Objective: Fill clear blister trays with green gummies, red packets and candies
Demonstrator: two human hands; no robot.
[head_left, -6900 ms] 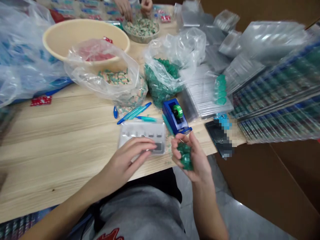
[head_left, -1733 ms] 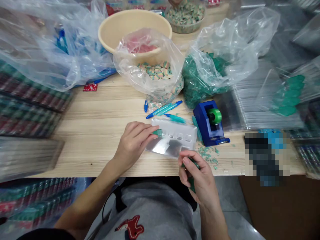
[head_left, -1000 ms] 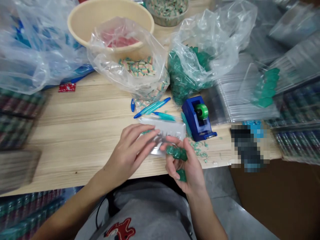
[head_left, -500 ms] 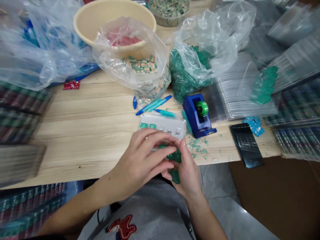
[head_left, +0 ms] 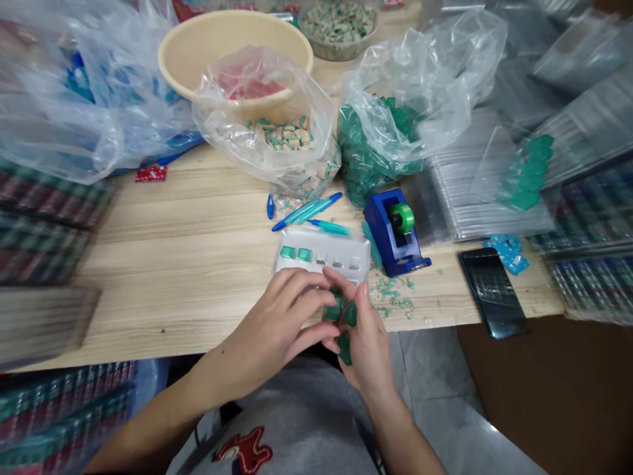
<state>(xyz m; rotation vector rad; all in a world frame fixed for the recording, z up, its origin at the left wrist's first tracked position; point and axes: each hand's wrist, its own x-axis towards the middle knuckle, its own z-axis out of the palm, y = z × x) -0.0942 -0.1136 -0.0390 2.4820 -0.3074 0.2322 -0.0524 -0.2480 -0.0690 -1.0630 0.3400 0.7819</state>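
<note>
Both hands are brought together over the near part of the table (head_left: 198, 231), to the left of and closer to the body than the blue tape dispenser (head_left: 378, 227). The left hand (head_left: 281, 323), back uppermost with fingers bent and loosely parted, reaches across so that its fingertips lie at a green piece (head_left: 332, 309); from my distant post I cannot tell whether thumb and forefinger have closed upon it. The right hand (head_left: 368, 343) is cupped, palm inward, holding several green pieces (head_left: 345, 349) in its hollow. Just left of the dispenser lies the clear tray (head_left: 326, 243), partly hidden by the hands; I count two green blocks (head_left: 304, 254) seated at the left of its far row, with three further cavities in line. Just beyond the dispenser stands a clear bag (head_left: 435, 86) of green contents (head_left: 366, 158). Beyond the dispenser and to its left, I see an open plastic bag (head_left: 217, 132) of striped pieces (head_left: 291, 135) and, farther out, a cream basin (head_left: 180, 53) with something reddish inside. Farthest beyond the dispenser, slightly left, a round bowl (head_left: 336, 51) holds similar striped bits (head_left: 341, 23).
</note>
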